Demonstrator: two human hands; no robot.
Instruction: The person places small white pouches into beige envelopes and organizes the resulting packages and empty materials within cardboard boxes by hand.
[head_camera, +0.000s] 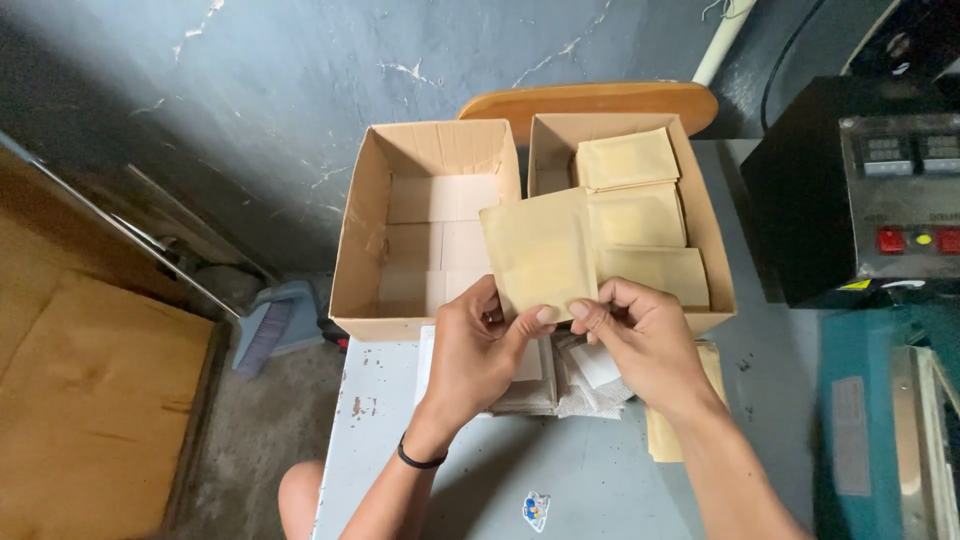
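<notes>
I hold a flat tan paper pouch (538, 250) up in front of me, above the near edge of two cardboard boxes. It is a plain square, smooth and unprinted on the side I see, tilted slightly to the left. My left hand (478, 350) grips its lower edge, thumb on the front, and my right hand (640, 335) pinches the lower right corner between thumb and fingers.

The left cardboard box (352, 240) stands open on the table (480, 480), with pale flat sheets or packets lying over its bottom. The right cardboard box (715, 260), touching it side by side, holds a row of tan pouches (640, 215) like mine, overlapping one another from back to front.

Under my hands on the table lies a loose heap of white and grey sachets (585, 385), and more tan pouches (662, 430) lie just beside my right wrist.
</notes>
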